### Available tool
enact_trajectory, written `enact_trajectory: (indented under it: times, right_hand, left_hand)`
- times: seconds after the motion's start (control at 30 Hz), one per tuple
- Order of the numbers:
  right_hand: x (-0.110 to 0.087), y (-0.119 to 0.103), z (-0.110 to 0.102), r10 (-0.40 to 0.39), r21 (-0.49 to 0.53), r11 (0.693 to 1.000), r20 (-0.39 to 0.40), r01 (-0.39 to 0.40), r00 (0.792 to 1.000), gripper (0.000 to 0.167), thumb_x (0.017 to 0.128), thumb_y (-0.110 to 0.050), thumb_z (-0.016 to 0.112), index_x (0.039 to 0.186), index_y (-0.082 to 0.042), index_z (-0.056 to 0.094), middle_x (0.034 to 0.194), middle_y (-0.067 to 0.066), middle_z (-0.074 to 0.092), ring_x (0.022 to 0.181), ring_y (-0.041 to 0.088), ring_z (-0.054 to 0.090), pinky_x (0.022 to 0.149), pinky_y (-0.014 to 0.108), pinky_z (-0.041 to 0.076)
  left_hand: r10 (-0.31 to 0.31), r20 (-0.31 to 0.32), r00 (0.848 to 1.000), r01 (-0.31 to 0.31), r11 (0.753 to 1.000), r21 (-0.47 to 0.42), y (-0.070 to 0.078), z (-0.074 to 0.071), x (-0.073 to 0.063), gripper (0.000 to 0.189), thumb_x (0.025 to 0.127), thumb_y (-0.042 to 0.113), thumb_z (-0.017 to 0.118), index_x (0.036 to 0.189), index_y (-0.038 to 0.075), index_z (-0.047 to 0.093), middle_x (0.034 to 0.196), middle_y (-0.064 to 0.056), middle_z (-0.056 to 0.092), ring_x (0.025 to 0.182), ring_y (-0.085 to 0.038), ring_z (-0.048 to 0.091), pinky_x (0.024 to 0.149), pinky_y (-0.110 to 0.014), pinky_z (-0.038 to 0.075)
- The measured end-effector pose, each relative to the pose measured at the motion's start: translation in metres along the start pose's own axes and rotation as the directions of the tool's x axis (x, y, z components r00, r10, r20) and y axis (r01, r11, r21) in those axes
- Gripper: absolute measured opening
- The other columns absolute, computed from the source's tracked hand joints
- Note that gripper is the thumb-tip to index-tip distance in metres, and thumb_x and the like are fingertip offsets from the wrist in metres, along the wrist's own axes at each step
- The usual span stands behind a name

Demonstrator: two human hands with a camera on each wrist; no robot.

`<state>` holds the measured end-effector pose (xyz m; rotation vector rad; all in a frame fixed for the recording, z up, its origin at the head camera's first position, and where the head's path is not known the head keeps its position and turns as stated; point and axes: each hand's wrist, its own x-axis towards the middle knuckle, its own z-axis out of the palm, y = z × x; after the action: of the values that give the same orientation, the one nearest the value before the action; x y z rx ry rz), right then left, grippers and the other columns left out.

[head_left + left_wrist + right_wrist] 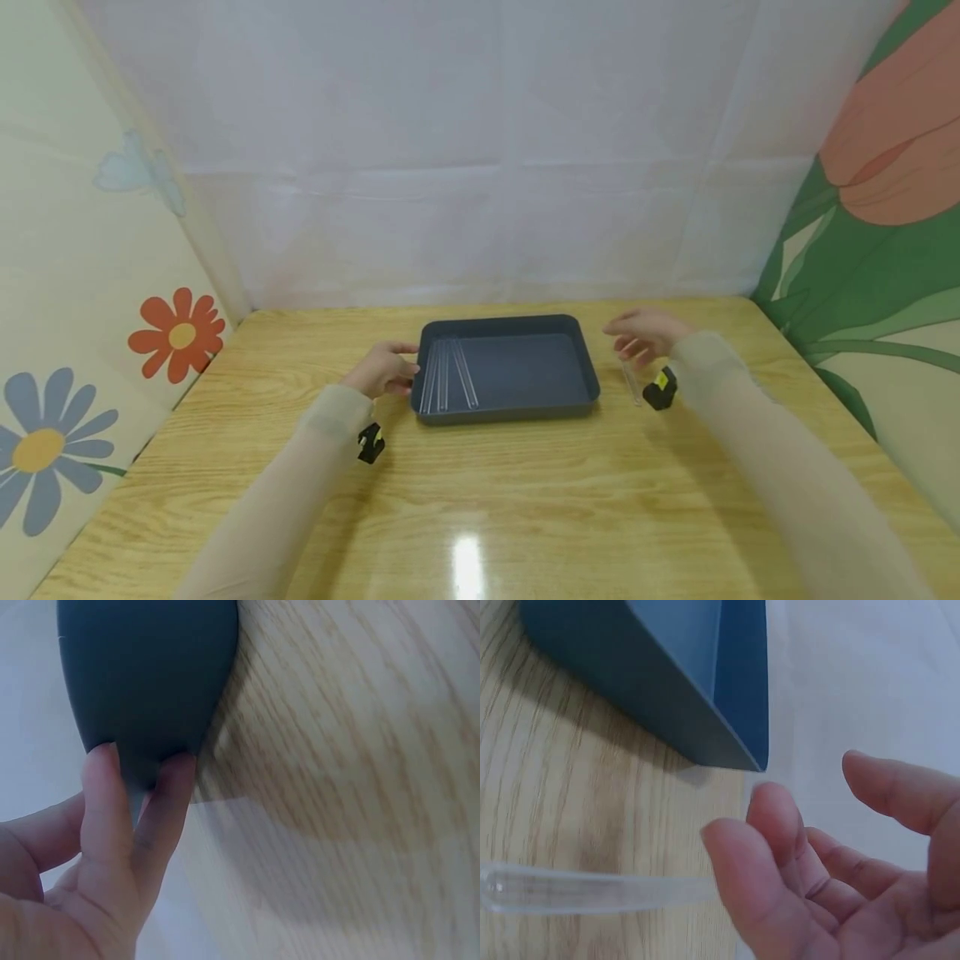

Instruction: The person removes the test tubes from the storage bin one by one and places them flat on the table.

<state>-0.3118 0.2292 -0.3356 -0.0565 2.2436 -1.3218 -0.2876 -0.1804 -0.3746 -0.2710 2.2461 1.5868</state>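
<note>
A dark grey rectangular tray (pixel 517 412) lies on the table, with several clear, thin test tubes (pixel 442 375) lengthwise in its left part. Beside the tray's left end is my left hand (pixel 384 367). Its fingertips touch the outside of the wall in the left wrist view, where the tray wall (pixel 150 675) fills the top. My right hand (pixel 647 333) hovers right of the tray, thumb apart from loosely bent fingers, holding nothing visible. Under it, a single clear tube (pixel 632 385) lies on the table. The right wrist view shows this tube's rounded end (pixel 555 889); the fingers hide its other end.
The wood-grain table (pixel 480 483) runs back to a white cloth backdrop (pixel 480 208). Flower-printed panels stand left and right. A small black device (pixel 660 389) hangs at the right wrist, another black device (pixel 371 442) at the left.
</note>
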Motion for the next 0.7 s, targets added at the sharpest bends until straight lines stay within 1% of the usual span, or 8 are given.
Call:
enact_trajectory:
  times: [0.27,0.47,0.6,0.7]
  right_hand:
    - [0.006,-0.010,0.010,-0.007,0.030,1.000,0.021,0.006,1.000,0.058,0.102,-0.020,0.048,0.143,0.013,0.026,0.098,0.014,0.055,0.074,0.013,0.058,0.068,0.030,0.056]
    - [0.009,-0.017,0.015,-0.013,0.018,1.000,0.021,0.013,1.000,0.057,0.102,-0.020,0.049,0.143,0.012,0.027,0.106,0.020,0.054,0.077,0.016,0.059,0.075,0.035,0.055]
    - [0.015,-0.019,0.019,-0.003,0.035,0.999,0.019,0.003,1.000,0.055,0.102,-0.020,0.048,0.143,0.011,0.029,0.106,0.019,0.053,0.077,0.016,0.059,0.071,0.032,0.056]
    - [0.018,-0.021,0.022,0.011,0.048,0.999,0.014,-0.011,1.000,0.055,0.102,-0.021,0.050,0.143,0.010,0.030,0.114,0.024,0.051,0.078,0.017,0.059,0.068,0.031,0.056]
  left_hand:
    - [0.000,-0.002,1.000,0.000,1.000,0.003,0.001,0.001,-0.001,0.054,0.098,-0.005,0.049,0.149,-0.003,0.031,0.132,-0.030,0.048,0.069,-0.015,0.058,0.055,-0.024,0.051]
    - [0.000,-0.006,1.000,0.000,1.000,0.007,0.002,0.001,-0.002,0.054,0.099,-0.004,0.048,0.150,-0.003,0.031,0.132,-0.030,0.048,0.072,-0.016,0.060,0.056,-0.023,0.051]
    - [0.003,-0.002,1.000,-0.003,1.000,0.007,0.002,0.002,-0.002,0.054,0.098,-0.005,0.048,0.149,-0.004,0.031,0.132,-0.030,0.049,0.073,-0.016,0.060,0.056,-0.023,0.052]
    - [0.000,-0.007,1.000,0.000,1.000,0.010,0.002,0.003,-0.002,0.054,0.098,-0.004,0.049,0.149,-0.003,0.031,0.129,-0.029,0.050,0.069,-0.015,0.058,0.056,-0.023,0.051]
